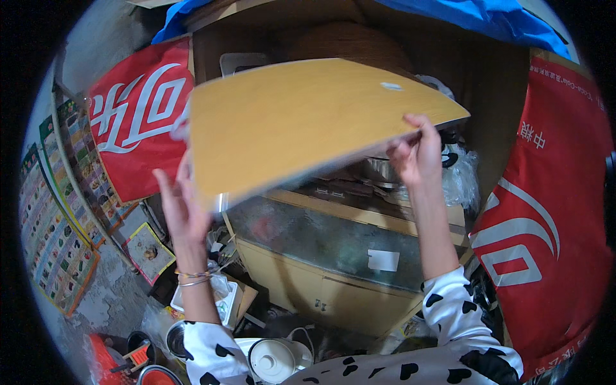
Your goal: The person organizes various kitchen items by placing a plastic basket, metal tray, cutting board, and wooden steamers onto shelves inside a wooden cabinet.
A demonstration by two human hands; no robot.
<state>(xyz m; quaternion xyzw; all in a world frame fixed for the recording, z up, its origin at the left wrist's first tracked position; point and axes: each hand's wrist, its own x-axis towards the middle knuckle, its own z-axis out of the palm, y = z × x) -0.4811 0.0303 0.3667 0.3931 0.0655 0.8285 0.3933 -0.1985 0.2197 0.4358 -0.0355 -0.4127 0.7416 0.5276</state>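
Note:
A wide yellow board [288,125] with a pale edge is held up in front of me, tilted and slightly blurred. My right hand [419,151] grips its near edge towards the right, thumb on the yellow face. At the left end, my left hand [185,202] supports the board; the fingers are partly hidden behind it and the thumb stands away. A small white patch [391,86] shows on the far right of the yellow face. Below the board stands a yellowish cabinet [284,269] with a dark glass-like upper panel [332,245] bearing a white paper [383,260].
Red printed sheets hang at left [144,115] and right [553,216]. Behind the board sit a metal pot [382,172] and clear plastic bags [459,178]. A white kettle [272,361], a white basket [231,301] and several bowls and containers stand low before me. Picture charts [57,231] cover the left wall.

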